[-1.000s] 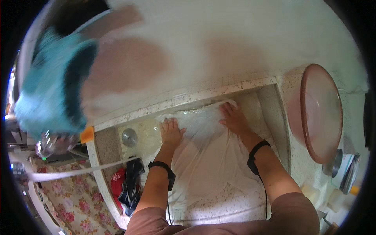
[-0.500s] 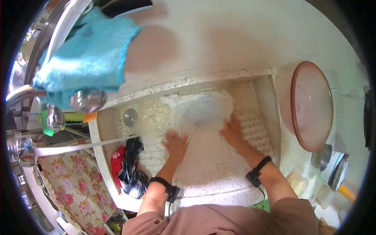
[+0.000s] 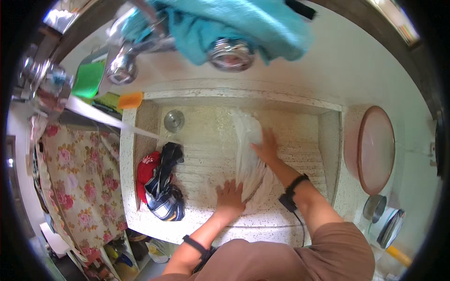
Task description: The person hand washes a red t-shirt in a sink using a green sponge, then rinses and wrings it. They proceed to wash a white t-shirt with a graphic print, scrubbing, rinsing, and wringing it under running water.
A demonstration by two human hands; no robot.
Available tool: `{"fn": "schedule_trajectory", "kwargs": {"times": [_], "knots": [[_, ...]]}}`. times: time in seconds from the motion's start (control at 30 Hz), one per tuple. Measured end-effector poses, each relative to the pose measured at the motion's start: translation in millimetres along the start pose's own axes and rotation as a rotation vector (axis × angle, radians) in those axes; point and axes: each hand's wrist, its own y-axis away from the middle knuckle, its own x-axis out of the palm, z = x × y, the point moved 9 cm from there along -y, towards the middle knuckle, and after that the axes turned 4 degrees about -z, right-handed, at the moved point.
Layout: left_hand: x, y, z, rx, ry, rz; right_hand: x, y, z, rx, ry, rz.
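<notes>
A wet white cloth [image 3: 247, 157] lies bunched in a long narrow strip on the ribbed floor of a speckled stone sink [image 3: 229, 239]. My left hand [image 3: 229, 199] rests at its near left edge, fingers spread and stretched out. Farther in, my right hand [image 3: 266, 149] is against the cloth's right side, with thumb and fingers apart. Neither hand is closed round the cloth. What kind of garment or cloth it is, I cannot tell. At the left wall of the sink sit a red cloth [image 3: 146, 175] and a dark plaid cloth [image 3: 166, 199].
A tap [image 3: 49, 86] on the left sends a stream of water into the sink. The metal drain [image 3: 174, 121] sits at the far left. Overhead hangs a turquoise towel [image 3: 243, 23]. On the right stand a pink-rimmed basin [image 3: 360, 150] and a metal cup [image 3: 375, 208].
The white cloth, spread wide before, is gathered into a narrow strip. My left hand has moved toward the near edge, and my right hand stays farther in. The whole view has shifted.
</notes>
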Motion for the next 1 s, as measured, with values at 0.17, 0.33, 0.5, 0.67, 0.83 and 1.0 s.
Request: {"fn": "schedule_trajectory", "kwargs": {"times": [0.17, 0.33, 0.5, 0.67, 0.83, 1.0], "knots": [[-21, 50, 13, -0.074, 0.03, -0.121, 68, -37, 107, -0.326, 0.36, 0.17], [-30, 36, 10, 0.064, 0.029, -0.281, 11, 74, 160, -0.259, 0.174, 0.418], [0, 22, 6, 0.161, -0.005, -0.151, 18, 126, 176, -0.447, 0.058, 0.344], [-16, 29, 7, 0.226, 0.067, -0.33, 62, 5, 161, -0.473, 0.159, 0.018], [-22, 27, 11, 0.218, 0.095, -0.28, 28, 67, 178, -0.437, -0.054, 0.243], [-1, 23, 7, 0.18, 0.106, -0.158, 56, 133, 162, -0.461, 0.195, 0.46]]}}
